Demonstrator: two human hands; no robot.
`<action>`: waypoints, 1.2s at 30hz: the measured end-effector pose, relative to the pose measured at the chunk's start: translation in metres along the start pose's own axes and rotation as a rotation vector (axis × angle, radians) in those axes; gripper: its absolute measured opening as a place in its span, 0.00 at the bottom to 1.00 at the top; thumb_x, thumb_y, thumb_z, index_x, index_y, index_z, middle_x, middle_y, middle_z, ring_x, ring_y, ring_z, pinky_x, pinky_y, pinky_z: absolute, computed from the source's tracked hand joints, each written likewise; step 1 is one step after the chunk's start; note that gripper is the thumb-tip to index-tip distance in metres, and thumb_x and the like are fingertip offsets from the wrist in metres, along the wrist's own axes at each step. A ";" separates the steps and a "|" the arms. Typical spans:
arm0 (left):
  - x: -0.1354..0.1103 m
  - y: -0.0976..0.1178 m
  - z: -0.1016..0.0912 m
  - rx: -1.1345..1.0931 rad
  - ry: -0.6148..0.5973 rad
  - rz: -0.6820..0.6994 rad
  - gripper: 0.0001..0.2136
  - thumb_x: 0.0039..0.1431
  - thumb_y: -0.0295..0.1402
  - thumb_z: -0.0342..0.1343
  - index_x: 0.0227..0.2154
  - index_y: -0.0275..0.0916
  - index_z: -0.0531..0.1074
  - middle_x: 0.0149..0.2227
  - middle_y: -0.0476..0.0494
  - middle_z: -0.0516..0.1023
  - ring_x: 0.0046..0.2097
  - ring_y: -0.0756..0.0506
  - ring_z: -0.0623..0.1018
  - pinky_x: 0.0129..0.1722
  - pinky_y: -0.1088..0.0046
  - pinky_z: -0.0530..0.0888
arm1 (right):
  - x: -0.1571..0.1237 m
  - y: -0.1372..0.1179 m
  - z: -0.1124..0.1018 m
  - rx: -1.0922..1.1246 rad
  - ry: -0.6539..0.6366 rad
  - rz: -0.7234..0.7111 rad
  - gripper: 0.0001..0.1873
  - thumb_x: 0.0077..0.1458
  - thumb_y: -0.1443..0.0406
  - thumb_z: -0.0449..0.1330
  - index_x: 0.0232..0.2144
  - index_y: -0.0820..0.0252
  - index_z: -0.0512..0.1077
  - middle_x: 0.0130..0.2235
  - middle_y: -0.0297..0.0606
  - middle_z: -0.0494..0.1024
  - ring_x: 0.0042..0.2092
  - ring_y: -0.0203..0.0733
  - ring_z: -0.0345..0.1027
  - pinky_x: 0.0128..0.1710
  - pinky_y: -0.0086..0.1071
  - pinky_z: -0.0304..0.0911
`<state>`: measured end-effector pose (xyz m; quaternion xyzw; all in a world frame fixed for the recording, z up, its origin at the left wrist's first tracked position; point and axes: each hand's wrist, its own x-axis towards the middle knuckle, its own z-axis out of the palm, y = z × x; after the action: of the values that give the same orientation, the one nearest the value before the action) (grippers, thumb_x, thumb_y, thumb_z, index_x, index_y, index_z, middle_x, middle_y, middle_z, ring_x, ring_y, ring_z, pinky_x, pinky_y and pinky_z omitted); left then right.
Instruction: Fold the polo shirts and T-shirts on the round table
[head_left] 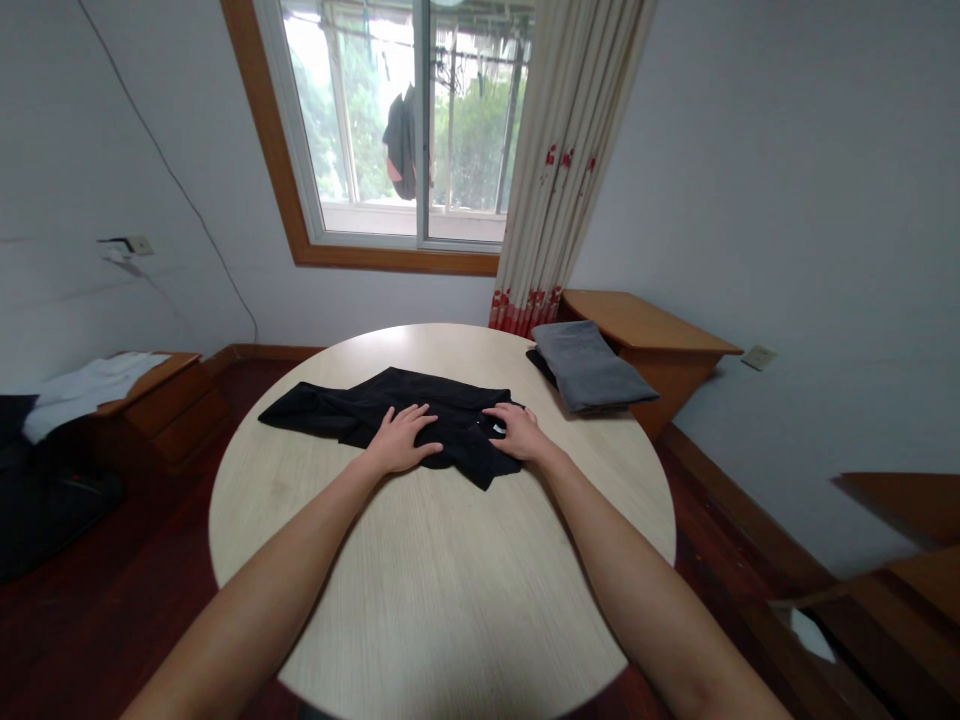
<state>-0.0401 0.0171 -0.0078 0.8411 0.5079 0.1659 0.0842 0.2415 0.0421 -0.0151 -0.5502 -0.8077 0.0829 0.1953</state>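
The left forearm [289, 575] and the right forearm [622, 560] are seen bare, slim and smooth in outline, each widened toward the near side. The left hand [401, 442] and the right hand [519, 432] are likewise uncovered, slender fingers [424, 421] being shown.

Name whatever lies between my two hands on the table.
The head view shows black cloth spanning the stretch between the left hand and the right hand, both on it.
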 end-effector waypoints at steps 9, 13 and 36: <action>-0.005 0.018 -0.008 -0.030 -0.025 0.175 0.33 0.55 0.38 0.63 0.64 0.45 0.64 0.68 0.37 0.63 0.69 0.34 0.60 0.68 0.39 0.44 | -0.004 -0.033 0.004 0.089 -0.011 -0.146 0.28 0.53 0.55 0.65 0.57 0.53 0.73 0.54 0.45 0.77 0.58 0.53 0.66 0.65 0.58 0.38; -0.003 0.028 -0.010 -0.071 -0.023 0.168 0.29 0.56 0.36 0.63 0.62 0.43 0.68 0.56 0.37 0.77 0.59 0.35 0.73 0.67 0.45 0.54 | -0.002 -0.037 -0.002 0.056 -0.010 -0.109 0.25 0.54 0.58 0.64 0.55 0.54 0.74 0.51 0.44 0.79 0.54 0.52 0.70 0.63 0.54 0.44; -0.008 0.007 -0.042 -0.431 0.706 -0.055 0.11 0.50 0.26 0.49 0.37 0.41 0.70 0.35 0.46 0.79 0.38 0.43 0.77 0.41 0.68 0.73 | -0.006 -0.007 -0.041 0.354 0.176 0.169 0.23 0.53 0.47 0.64 0.39 0.60 0.80 0.33 0.40 0.83 0.36 0.45 0.77 0.35 0.31 0.68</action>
<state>-0.0533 0.0058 0.0317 0.6817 0.4816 0.5445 0.0833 0.2536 0.0309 0.0236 -0.5780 -0.7114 0.1914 0.3510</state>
